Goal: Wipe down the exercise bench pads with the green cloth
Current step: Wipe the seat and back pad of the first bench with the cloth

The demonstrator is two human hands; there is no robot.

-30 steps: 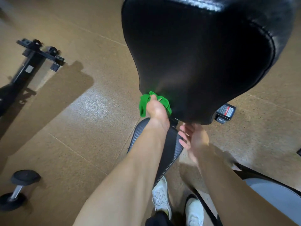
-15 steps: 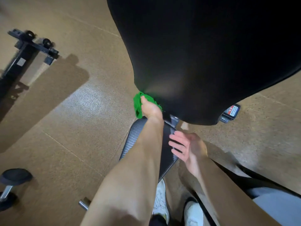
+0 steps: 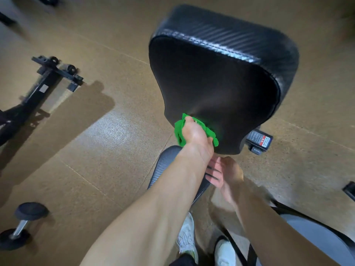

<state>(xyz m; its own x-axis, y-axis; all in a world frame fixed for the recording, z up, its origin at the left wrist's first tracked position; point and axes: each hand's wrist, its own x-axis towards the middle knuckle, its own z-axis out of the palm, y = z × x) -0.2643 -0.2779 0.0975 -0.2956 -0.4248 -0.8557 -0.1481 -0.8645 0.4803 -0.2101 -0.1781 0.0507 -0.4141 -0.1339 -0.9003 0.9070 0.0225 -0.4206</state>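
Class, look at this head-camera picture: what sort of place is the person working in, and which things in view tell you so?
Most likely a gym or weights room. A padded black bench pad fills the view, a dumbbell lies on the speckled rubber-like floor, and the wheeled foot of another bench frame stands at the left.

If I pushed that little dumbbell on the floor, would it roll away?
Probably a bit. The small black dumbbell with a shiny metal handle has round ends and lies on its side on smooth brown speckled flooring. It would likely feel heavy for its size, so it shouldn't roll far.
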